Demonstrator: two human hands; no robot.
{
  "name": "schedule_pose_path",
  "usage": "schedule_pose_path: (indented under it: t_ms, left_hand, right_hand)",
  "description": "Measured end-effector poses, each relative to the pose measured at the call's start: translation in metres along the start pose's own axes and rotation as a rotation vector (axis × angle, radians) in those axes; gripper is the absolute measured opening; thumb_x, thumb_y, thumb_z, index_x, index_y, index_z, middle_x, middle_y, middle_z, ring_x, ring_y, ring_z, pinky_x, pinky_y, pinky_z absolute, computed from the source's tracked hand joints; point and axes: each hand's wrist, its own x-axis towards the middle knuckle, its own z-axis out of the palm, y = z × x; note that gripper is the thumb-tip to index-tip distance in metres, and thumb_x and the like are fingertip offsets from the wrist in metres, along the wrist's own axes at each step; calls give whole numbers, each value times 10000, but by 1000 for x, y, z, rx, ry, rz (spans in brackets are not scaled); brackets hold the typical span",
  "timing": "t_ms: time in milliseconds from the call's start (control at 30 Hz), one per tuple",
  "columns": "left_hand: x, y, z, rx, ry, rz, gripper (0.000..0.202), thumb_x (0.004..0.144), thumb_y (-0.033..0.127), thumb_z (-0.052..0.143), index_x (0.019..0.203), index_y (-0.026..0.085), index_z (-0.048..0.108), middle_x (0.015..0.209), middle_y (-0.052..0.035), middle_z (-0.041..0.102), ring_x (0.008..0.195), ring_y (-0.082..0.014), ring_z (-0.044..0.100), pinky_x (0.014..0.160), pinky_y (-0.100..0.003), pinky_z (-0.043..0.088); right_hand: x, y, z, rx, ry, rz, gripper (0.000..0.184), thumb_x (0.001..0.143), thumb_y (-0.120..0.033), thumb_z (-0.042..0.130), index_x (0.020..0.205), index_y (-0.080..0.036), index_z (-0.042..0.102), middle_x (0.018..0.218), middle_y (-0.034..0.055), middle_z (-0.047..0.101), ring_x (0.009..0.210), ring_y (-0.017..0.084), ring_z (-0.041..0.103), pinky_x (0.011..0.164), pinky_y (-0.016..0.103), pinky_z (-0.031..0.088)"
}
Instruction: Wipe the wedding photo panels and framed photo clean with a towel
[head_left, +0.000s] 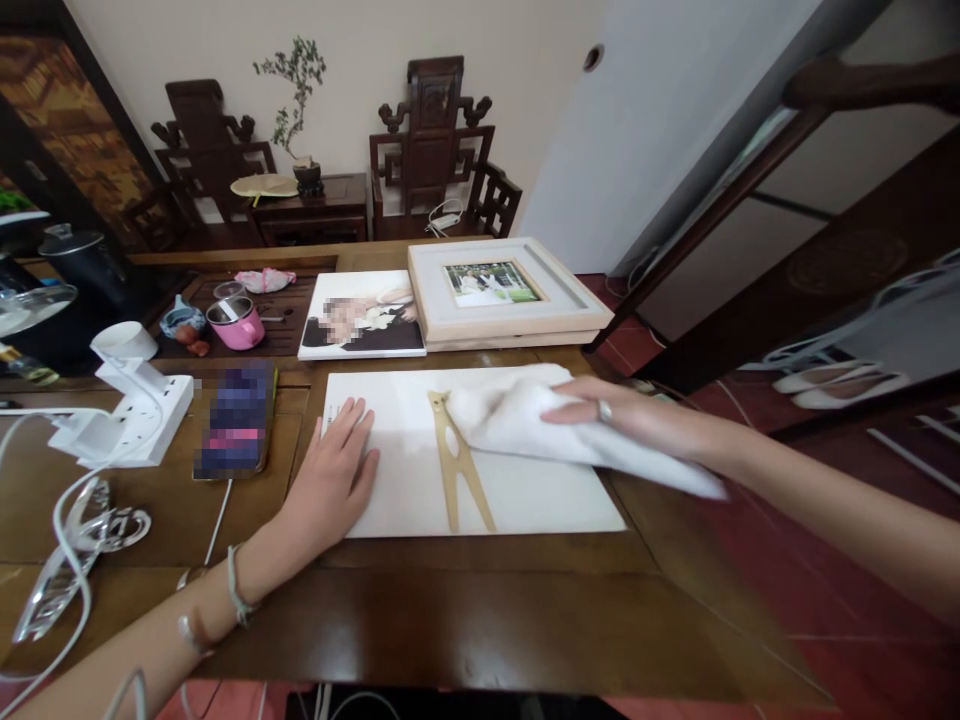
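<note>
A white rectangular panel point(401, 500) lies on the wooden table in front of me, with a gold A-shaped stand point(459, 470) flat against it. My left hand point(341, 465) rests on the panel's left edge, fingers stretched out and holding nothing. Over the panel's right half, my right hand point(585, 402) grips a bunched white cloth point(517, 415). The cloth covers the panel's upper right part, and one end of it trails past the right edge, blurred. Part of my right hand's fingers is hidden by the cloth.
Behind the panel lie a photo print point(367, 315) and a pale-framed picture point(510, 295) on a box. To the left are a phone point(236, 420), a white power strip point(142, 415) with cables, a clear hair clip point(82, 540) and a pink mug point(236, 323).
</note>
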Motion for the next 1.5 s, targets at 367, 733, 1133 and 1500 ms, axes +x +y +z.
schedule_pose_path:
  t_ms: [367, 733, 1133, 1500]
  left_hand:
    - [0, 1, -2, 0, 0, 7, 433, 970, 254, 364, 1392, 163, 401, 1511, -173, 365, 1434, -294, 263, 1137, -568, 245]
    - [0, 1, -1, 9, -19, -8, 434, 971, 252, 350, 1390, 147, 393, 1519, -176, 349, 1444, -290, 235, 1141, -573, 237]
    - [0, 0, -1, 50, -57, 4, 468, 947, 177, 314, 1401, 79, 375, 1523, -201, 327, 1446, -298, 226, 1142, -578, 235]
    - [-2, -2, 2, 34, -3, 5, 434, 987, 251, 299, 1382, 108, 412, 1503, -183, 375, 1433, -279, 273, 1146, -551, 258]
  right_hand:
    - [-33, -41, 68, 0, -193, -427, 227, 914, -342, 438, 760, -229, 562, 816, 29, 679, 983, 277, 654, 1078, 590, 310]
    - [-10, -53, 53, -374, -270, -535, 221, 811, -138, 541, 1003, -231, 596, 1199, 93, 657, 1266, 312, 501, 1086, 542, 351]
    - [-72, -71, 115, -550, -333, -634, 494, 608, -35, 538, 1053, -204, 673, 1575, 118, 210, 1414, 461, -2, 1016, 809, 72]
    - [10, -76, 87, -731, -226, -546, 602, 691, 27, 453, 1258, -144, 561, 1550, 130, 289, 1428, 404, 121, 1034, 726, 264]
